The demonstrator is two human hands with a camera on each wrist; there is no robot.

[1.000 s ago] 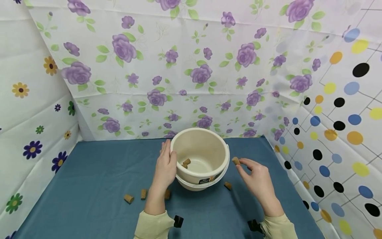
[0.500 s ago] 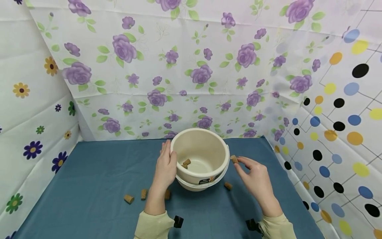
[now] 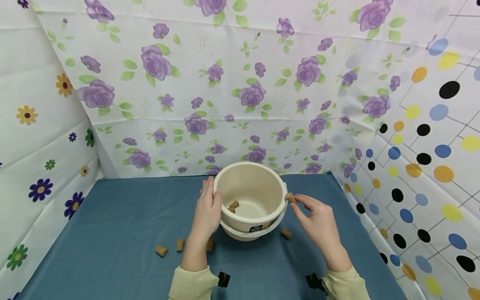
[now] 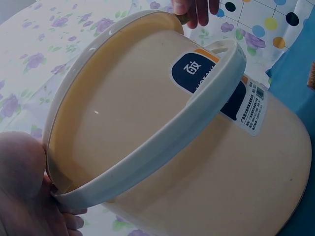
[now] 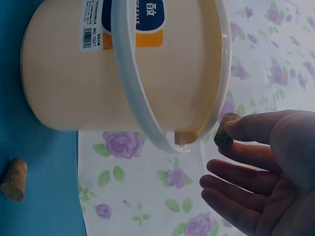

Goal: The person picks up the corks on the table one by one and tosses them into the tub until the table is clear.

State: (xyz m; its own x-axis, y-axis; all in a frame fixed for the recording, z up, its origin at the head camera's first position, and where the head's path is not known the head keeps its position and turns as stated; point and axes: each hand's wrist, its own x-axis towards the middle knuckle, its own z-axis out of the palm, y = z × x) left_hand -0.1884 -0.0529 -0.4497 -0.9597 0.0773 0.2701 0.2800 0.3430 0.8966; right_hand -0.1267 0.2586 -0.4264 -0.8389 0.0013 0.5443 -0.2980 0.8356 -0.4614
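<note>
A cream plastic bucket stands on the blue cloth, its white handle hanging down at the front over a dark label. My left hand rests on the bucket's left side, fingers straight along the outer wall and thumb by the rim. With thumb and forefinger, my right hand pinches a small cork just outside the right rim. The other right fingers spread loosely in the right wrist view. Inside the bucket lie two corks, close together near the left wall.
One cork lies on the cloth between the bucket and my right hand. Left of the bucket are three more, one cork farthest out and one cork beside my left wrist. Flowered sheets hang behind the blue cloth.
My right hand has moved a little left with the cork, from a gap beside the bucket to right at its rim. My left hand and the bucket stay put.
</note>
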